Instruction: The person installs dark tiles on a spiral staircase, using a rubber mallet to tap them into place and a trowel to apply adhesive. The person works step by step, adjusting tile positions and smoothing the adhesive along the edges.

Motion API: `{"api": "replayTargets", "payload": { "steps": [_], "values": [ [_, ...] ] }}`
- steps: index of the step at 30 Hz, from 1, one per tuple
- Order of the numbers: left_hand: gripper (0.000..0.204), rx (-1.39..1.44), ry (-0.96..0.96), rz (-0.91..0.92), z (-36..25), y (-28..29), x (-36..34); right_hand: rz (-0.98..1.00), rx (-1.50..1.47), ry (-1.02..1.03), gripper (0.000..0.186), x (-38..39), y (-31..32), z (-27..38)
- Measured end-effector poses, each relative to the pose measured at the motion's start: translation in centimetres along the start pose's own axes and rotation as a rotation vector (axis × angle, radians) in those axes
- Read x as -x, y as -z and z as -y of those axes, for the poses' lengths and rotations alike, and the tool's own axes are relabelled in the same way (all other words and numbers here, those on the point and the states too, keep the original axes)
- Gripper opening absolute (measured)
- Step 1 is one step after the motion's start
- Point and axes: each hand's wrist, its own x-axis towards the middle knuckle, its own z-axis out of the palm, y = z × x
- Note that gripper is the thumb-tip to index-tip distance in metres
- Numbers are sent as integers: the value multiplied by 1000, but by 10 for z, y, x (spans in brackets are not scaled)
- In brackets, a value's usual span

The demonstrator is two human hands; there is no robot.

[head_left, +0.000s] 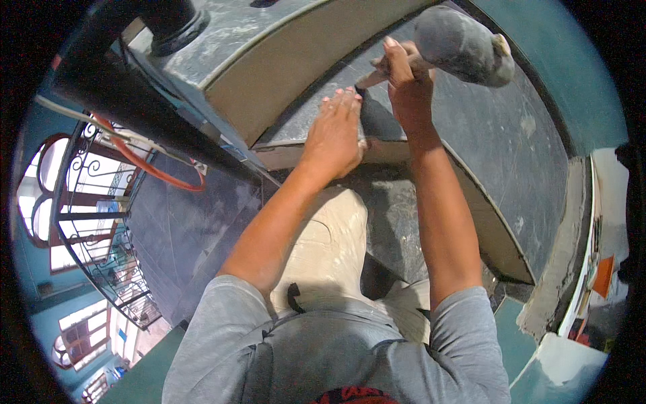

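My right hand [409, 87] is closed round the wooden handle of a rubber mallet [461, 44]. Its big dusty grey head is to the right of my fist, above a stair tread. The handle's end sticks out toward my left hand. With fingers stretched out, my left hand [336, 131] lies on the dark grey tile [296, 121] of that tread, near its front edge. My left palm and the tile beneath it are hidden. The same dark tread surface [511, 148] widens to the right, dusty and streaked.
A tan riser [269, 64] climbs behind the tread to a higher step. On the left are a thick black rail [161, 108], an orange cable [151, 168] and a drop toward a wrought-iron railing [87, 215]. A teal wall [572, 87] borders the right side.
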Motion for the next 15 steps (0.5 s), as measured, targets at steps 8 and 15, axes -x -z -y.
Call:
{"api": "replayTargets", "payload": {
  "steps": [8, 15],
  "values": [
    [85, -6, 0, -12, -1, -4, 0, 15, -83, -130, 18, 18, 35, -2],
    [86, -24, -2, -34, -2, -7, 0, 21, -279, -186, 16, 36, 65, -14]
  ]
}}
